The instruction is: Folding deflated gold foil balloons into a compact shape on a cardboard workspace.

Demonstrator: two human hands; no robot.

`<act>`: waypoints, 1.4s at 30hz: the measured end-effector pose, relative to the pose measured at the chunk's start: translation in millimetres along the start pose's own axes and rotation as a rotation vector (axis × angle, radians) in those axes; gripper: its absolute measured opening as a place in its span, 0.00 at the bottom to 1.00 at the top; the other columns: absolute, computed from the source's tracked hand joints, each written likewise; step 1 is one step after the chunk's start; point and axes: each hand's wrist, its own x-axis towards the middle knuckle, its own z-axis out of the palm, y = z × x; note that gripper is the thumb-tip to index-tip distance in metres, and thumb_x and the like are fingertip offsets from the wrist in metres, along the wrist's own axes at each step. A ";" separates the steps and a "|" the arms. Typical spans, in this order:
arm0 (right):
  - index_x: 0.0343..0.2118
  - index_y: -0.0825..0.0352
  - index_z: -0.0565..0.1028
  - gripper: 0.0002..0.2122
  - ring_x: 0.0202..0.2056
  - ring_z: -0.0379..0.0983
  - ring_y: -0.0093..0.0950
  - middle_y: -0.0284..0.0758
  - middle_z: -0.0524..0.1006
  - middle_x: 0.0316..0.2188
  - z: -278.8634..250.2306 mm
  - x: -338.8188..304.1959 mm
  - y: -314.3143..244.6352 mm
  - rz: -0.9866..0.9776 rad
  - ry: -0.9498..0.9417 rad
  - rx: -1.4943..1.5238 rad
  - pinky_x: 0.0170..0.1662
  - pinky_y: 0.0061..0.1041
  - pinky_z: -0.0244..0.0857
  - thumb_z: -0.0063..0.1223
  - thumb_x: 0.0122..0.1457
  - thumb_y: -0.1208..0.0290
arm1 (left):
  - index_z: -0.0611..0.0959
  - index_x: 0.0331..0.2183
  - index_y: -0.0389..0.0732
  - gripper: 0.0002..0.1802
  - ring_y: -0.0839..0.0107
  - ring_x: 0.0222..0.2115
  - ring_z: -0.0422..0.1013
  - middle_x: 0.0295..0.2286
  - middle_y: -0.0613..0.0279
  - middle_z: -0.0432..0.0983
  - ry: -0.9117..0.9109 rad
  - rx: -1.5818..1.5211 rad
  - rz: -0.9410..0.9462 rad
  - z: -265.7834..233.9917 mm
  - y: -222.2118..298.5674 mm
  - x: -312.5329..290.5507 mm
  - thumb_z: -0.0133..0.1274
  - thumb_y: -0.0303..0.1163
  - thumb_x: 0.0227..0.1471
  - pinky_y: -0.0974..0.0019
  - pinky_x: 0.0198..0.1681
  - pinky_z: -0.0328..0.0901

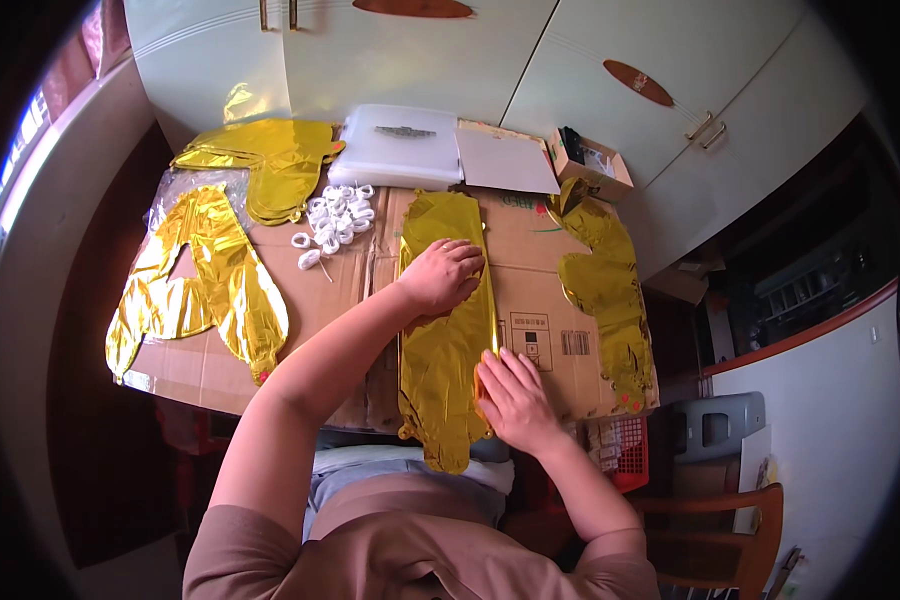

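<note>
A long, flat piece of gold foil point(440, 355), like an uninflated foil balloon, lies lengthwise on the cardboard in front of me. Its near end hangs over the table edge toward my lap. My left hand point(443, 277) rests palm down on its upper half, fingers bent and a little apart; the fingertips reach its right side. Lower down, my right hand point(515, 400) lies with fingers stretched out, touching the foil's right edge. Neither hand visibly grips anything.
Flattened cardboard point(535, 300) covers the table. Other gold foil shapes lie left point(205, 270), back left point(270, 165) and right point(605, 280). White ribbon coils point(342, 215) sit left of centre. Behind stand a translucent plastic case point(395, 150) and a small box point(595, 165). A wooden chair point(765, 540) stands right.
</note>
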 end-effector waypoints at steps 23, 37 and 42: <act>0.42 0.66 0.80 0.12 0.48 0.74 0.32 0.35 0.79 0.43 26.2 -26.8 -59.9 -0.188 0.341 -0.048 0.55 0.36 0.63 0.51 0.58 0.70 | 0.82 0.44 0.39 0.17 0.57 0.51 0.70 0.46 0.58 0.76 0.035 0.072 0.103 -2.3 -6.3 1.0 0.53 0.39 0.57 0.46 0.59 0.59; 0.41 0.69 0.80 0.12 0.46 0.77 0.34 0.39 0.80 0.42 -4.8 -38.5 -58.1 -0.279 0.240 0.065 0.49 0.33 0.69 0.50 0.57 0.72 | 0.77 0.54 0.43 0.23 0.59 0.61 0.60 0.59 0.53 0.66 -0.249 0.111 0.522 -61.6 26.9 -18.7 0.52 0.38 0.57 0.45 0.64 0.53; 0.39 0.69 0.80 0.11 0.45 0.78 0.34 0.39 0.81 0.40 -19.1 -41.9 -66.9 -0.313 0.204 0.093 0.46 0.32 0.71 0.51 0.56 0.72 | 0.75 0.55 0.44 0.25 0.57 0.61 0.61 0.59 0.53 0.65 -0.340 -0.043 0.525 -40.2 26.4 -31.1 0.52 0.41 0.58 0.46 0.63 0.54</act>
